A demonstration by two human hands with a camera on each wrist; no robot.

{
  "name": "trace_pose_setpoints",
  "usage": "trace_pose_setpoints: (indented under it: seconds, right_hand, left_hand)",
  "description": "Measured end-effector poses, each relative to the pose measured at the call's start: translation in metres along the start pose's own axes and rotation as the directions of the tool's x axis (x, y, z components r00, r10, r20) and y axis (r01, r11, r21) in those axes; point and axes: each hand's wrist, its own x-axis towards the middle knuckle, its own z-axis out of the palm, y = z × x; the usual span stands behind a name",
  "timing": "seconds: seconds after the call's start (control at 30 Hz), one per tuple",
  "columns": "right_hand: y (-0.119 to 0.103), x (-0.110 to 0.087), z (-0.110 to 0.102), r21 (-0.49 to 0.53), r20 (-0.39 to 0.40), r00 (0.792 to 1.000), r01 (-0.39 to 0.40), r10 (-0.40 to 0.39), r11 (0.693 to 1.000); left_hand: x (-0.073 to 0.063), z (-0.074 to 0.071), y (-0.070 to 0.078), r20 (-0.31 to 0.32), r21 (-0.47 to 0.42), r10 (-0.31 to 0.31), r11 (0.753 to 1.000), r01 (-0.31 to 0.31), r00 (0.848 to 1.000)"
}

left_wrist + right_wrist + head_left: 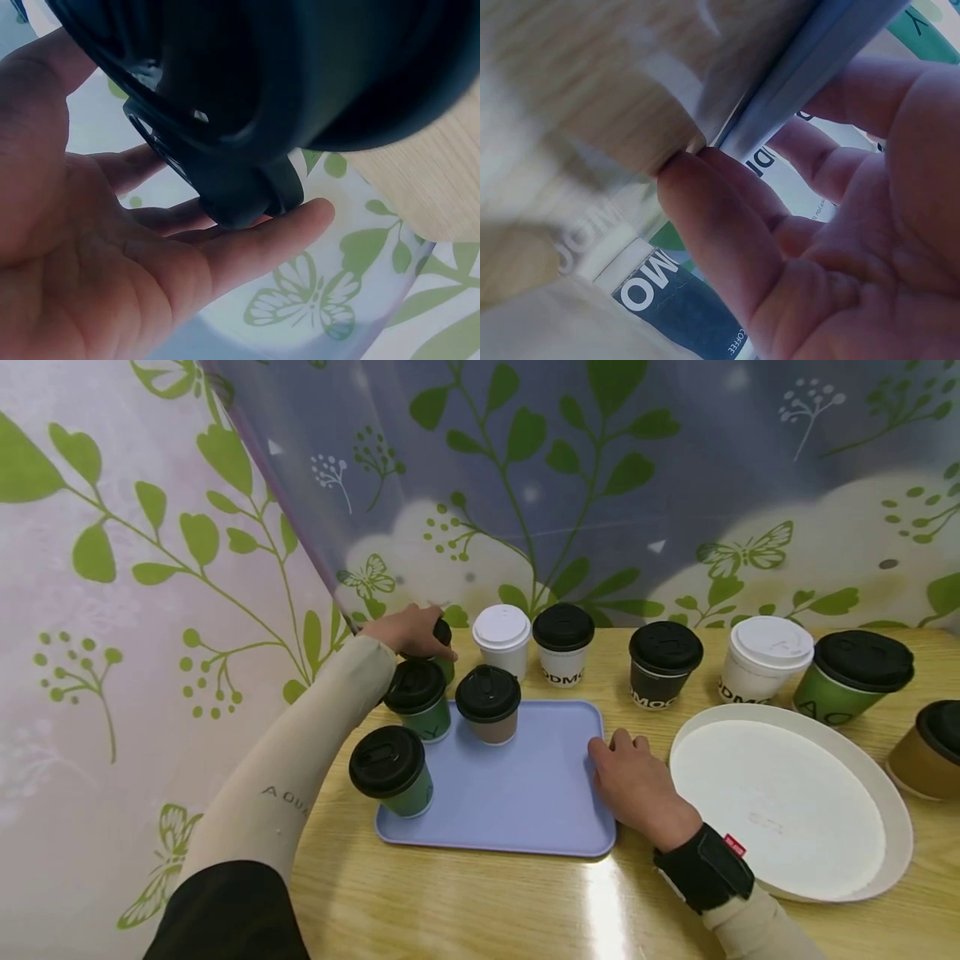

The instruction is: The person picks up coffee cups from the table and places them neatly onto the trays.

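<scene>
At the back left, my left hand [408, 633] holds a green paper coffee cup [447, 667] by its black lid [247, 187], with fingers round the lid; the hand hides much of it. My right hand [633, 785] grips the right rim of a lilac tray [517, 793], the rim [780, 90] lying between thumb and fingers. On the tray's left side stand a green black-lidded cup [405, 789], another green cup [427, 714] behind it, and a brown black-lidded cup [498, 722].
Behind the tray stand a white-lidded cup [504, 652] and a white black-lidded cup [562, 660]. A round white tray [780, 810] lies at right, with a black cup [660, 681], white cup [757, 672], green cup [836, 702] and brown cup [926, 760] around it. Patterned cloth borders the table.
</scene>
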Motion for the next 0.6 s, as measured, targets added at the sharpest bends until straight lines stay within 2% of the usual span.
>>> trace_pose_setpoints:
  seconds: [0.6]
  right_hand:
    - [0.0005,-0.0001,-0.0004,-0.001,0.008,1.0,-0.001,0.001,1.0]
  left_hand:
    - [0.003,0.0077,-0.0049,-0.051,0.01,0.044,0.999,-0.044,0.998]
